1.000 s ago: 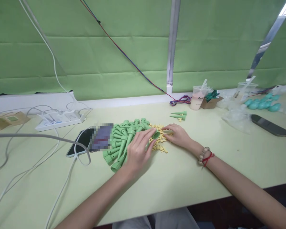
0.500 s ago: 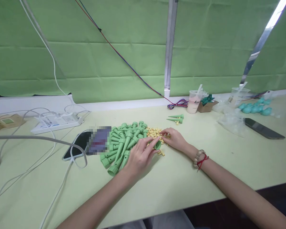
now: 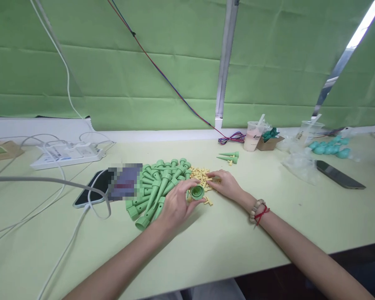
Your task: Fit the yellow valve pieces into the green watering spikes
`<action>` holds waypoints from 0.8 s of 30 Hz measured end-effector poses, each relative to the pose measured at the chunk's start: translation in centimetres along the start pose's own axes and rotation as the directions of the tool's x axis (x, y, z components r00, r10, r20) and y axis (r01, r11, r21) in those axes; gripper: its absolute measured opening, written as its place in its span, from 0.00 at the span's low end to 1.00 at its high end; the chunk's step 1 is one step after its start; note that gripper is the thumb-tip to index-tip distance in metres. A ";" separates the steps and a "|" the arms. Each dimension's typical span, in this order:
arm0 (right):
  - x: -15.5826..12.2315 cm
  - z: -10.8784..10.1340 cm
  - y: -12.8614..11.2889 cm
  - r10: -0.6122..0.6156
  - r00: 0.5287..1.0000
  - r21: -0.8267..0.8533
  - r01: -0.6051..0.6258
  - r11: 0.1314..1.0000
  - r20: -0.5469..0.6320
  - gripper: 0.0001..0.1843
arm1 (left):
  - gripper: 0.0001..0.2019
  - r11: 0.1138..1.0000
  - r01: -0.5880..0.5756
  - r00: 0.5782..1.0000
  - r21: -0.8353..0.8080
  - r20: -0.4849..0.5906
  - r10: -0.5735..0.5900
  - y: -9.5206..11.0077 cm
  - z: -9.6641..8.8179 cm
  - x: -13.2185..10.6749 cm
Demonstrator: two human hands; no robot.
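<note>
A pile of green plastic spikes [image 3: 156, 185] lies in the middle of the pale green table [image 3: 225, 233]. Right of it is a heap of small yellow pieces [image 3: 200, 175]. My left hand [image 3: 175, 205] grips one green spike [image 3: 196, 192] at its wide end, with the round opening turned toward me. My right hand [image 3: 224, 183] rests on the yellow heap, fingertips pinched on a small yellow piece [image 3: 214, 179]. A bead bracelet and red string sit on my right wrist.
A phone [image 3: 90, 193] with a grey cable [image 3: 50, 181] lies left of the pile, a power strip [image 3: 65, 152] behind it. Two assembled spikes [image 3: 229, 157], a drink cup [image 3: 251, 135], a small box, plastic bags, teal bulbs [image 3: 328, 147] and another phone [image 3: 339, 174] lie to the right.
My left hand has lifted one green spike off the pile and turned its open end toward me. My right hand has stayed on the yellow pieces. The view shifted slightly.
</note>
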State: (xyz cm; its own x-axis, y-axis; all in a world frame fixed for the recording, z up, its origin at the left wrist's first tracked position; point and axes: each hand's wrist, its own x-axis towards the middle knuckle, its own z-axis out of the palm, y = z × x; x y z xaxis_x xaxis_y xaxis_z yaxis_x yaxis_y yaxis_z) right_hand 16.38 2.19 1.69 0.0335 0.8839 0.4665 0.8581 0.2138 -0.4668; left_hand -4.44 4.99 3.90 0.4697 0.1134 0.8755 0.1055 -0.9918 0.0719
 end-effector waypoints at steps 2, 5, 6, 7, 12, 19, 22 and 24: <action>0.0 0.0 -0.1 0.009 1.000 0.004 -0.009 1.000 -0.001 0.11 | 0.20 1.000 -0.016 1.000 -0.017 -0.012 0.016 0.1 0.1 0.0; 0.0 -0.1 -0.2 0.031 0.999 0.014 -0.030 0.999 -0.012 0.10 | 0.19 0.999 -0.039 0.999 0.006 -0.006 0.039 0.1 0.2 0.0; 0.0 -0.1 -0.2 0.038 0.999 0.018 -0.038 0.999 -0.013 0.10 | 0.20 0.999 -0.049 0.999 0.015 -0.005 0.049 0.1 0.2 0.0; 0.0 -0.1 -0.3 0.043 0.999 0.022 -0.043 0.999 -0.013 0.10 | 0.20 0.998 -0.058 0.998 0.022 -0.002 0.058 0.2 0.2 0.0; -0.1 -0.1 -0.4 0.049 0.999 0.024 -0.049 0.999 -0.021 0.09 | 0.16 0.999 -0.046 0.997 0.014 0.069 0.045 0.7 0.0 0.2; -0.2 -0.1 -0.2 0.036 0.999 0.003 -0.036 0.999 -0.033 0.07 | 0.16 0.991 -0.122 0.980 0.059 0.165 0.111 1.5 -0.2 0.5; -0.2 -0.1 -0.3 0.045 0.999 0.002 -0.045 0.999 -0.020 0.08 | 0.17 0.989 -0.126 0.979 0.071 0.171 0.113 1.4 -0.2 0.4; -0.2 -0.1 -0.3 0.055 0.998 0.005 -0.055 0.998 -0.003 0.09 | 0.17 0.990 -0.123 0.980 0.071 0.168 0.110 1.4 -0.2 0.3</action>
State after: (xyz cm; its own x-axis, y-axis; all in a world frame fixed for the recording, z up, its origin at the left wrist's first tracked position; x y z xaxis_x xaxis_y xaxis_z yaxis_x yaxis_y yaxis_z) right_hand 16.14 1.87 1.83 0.0823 0.8932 0.4422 0.8524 0.1668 -0.4956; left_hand -4.31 3.64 4.39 0.6194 0.0119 0.7850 0.1090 -0.9915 -0.0710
